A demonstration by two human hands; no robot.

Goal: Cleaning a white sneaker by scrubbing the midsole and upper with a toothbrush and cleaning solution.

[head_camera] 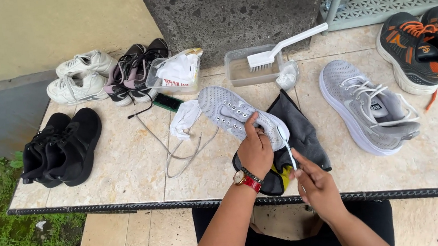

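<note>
Tiled bench (129, 165): ten shoes, two hands (284, 170), one brush (280, 49).

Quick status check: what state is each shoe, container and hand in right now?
Left hand: gripping the grey shoe.
Right hand: pinching a white lace.
Grey shoe: held up, unlaced.
Second grey shoe: laced, upright on the table.
Brush: resting across the plastic tub.
Loose lace: lying on the table.
Black shoes: paired, laced.
</note>
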